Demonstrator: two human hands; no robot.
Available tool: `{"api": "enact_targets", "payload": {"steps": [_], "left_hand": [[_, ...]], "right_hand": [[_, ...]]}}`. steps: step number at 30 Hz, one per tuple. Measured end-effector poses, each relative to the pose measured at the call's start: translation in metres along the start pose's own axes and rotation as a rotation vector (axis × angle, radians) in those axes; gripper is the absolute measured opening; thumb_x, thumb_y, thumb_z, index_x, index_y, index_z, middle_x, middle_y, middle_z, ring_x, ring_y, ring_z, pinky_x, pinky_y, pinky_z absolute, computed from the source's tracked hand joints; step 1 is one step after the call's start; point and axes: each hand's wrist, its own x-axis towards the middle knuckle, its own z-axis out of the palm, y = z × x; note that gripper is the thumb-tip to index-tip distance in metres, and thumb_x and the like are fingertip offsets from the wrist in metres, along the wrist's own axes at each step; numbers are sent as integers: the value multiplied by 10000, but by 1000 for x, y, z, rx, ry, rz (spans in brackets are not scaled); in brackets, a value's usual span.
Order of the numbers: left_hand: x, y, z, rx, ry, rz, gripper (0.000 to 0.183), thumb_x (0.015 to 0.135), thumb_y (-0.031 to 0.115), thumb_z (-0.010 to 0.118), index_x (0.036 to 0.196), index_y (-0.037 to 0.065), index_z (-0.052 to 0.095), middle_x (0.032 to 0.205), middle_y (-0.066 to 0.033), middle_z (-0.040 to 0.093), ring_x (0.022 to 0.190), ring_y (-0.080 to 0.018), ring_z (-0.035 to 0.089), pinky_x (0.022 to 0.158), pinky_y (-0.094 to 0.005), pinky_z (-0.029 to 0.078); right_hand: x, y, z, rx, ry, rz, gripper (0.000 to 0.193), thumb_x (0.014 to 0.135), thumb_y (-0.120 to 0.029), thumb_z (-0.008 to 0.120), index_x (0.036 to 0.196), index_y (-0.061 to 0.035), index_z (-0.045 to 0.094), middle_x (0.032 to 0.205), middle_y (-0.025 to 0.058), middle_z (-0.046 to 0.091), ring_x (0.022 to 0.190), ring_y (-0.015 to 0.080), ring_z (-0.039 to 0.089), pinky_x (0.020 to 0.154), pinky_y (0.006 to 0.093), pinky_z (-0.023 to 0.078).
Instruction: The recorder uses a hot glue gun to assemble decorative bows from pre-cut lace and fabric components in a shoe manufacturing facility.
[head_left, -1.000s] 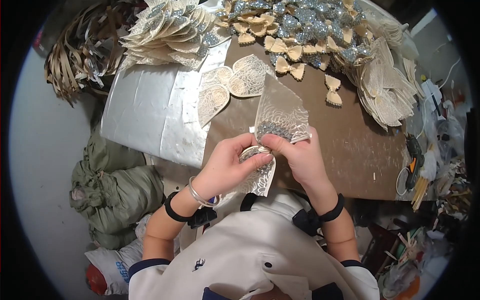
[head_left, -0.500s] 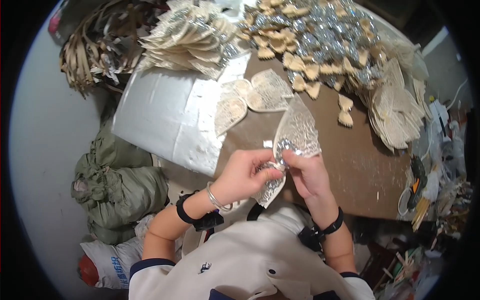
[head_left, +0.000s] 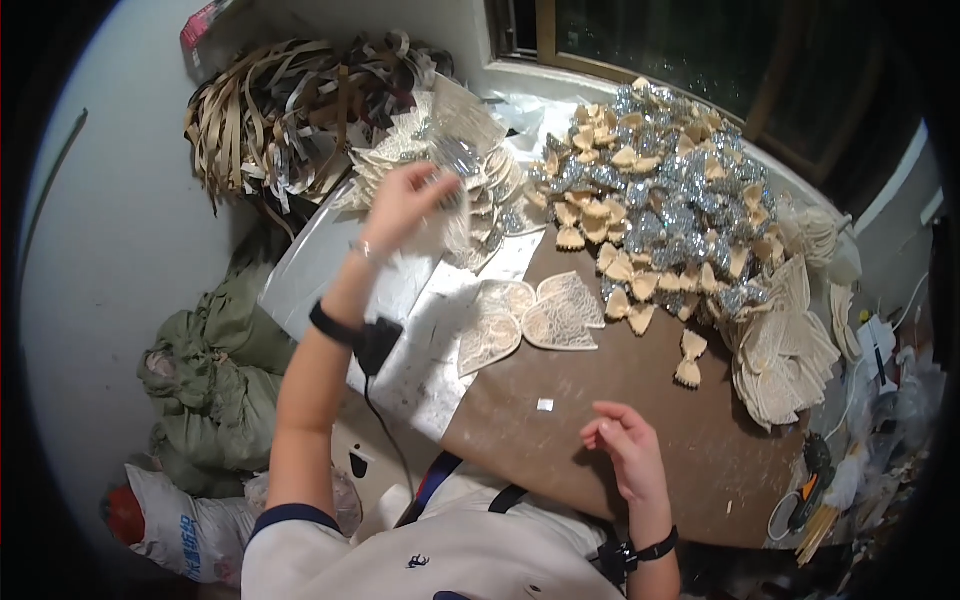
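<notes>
Above the stack of finished-looking lace bows [head_left: 482, 205] at the back left, my left hand [head_left: 405, 205] is stretched out. Its fingers close on a cream lace bow [head_left: 458, 155] with a silver glitter middle; motion blurs the bow's outline. My right hand [head_left: 630, 450] hovers over the brown table's near part, fingers loosely bent and apart, holding nothing. Between the hands lie cream lace bow pieces [head_left: 562, 312], flat on the table. A small white scrap [head_left: 545, 405] is nearest to my right hand.
A large heap of small beige and silver glitter bows [head_left: 660, 200] covers the back right. Lace pieces [head_left: 785, 360] are stacked at the right, near an orange-and-black glue gun [head_left: 808, 490]. Brown strips [head_left: 270, 110] hang at the back left; green sacks [head_left: 220, 400] stand beside the table.
My left hand has carried the bow from near my body up to the back-left stack. My right hand has let go of it and stays near the table's front. The view has tilted farther back.
</notes>
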Motion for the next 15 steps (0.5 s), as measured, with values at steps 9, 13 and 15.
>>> {"api": "enact_targets", "payload": {"steps": [9, 13, 15], "left_hand": [[106, -79, -77, 582, 413, 30, 503, 725, 352, 821, 1073, 12, 695, 982, -152, 731, 899, -246, 711, 835, -362, 537], [21, -50, -21, 845, 559, 325, 323, 861, 326, 622, 980, 26, 628, 989, -163, 602, 956, -318, 551, 907, -454, 406], [-25, -141, 19, 539, 481, 498, 234, 821, 165, 599, 1005, 22, 594, 1029, -146, 583, 953, -321, 533, 867, -455, 421]], "right_hand": [[16, 19, -7, -79, 22, 52, 229, 938, -63, 595, 1139, 46, 606, 912, 120, 694, 815, 156, 648, 771, 270, 519], [29, 31, -8, -125, -34, 84, 235, 937, -83, 612, 1147, 20, 603, 895, 110, 665, 787, 155, 621, 749, 300, 533], [28, 35, 2, -109, -186, 158, 269, 951, -74, 602, 1207, 6, 583, 916, 103, 657, 792, 157, 601, 757, 320, 546]]}}
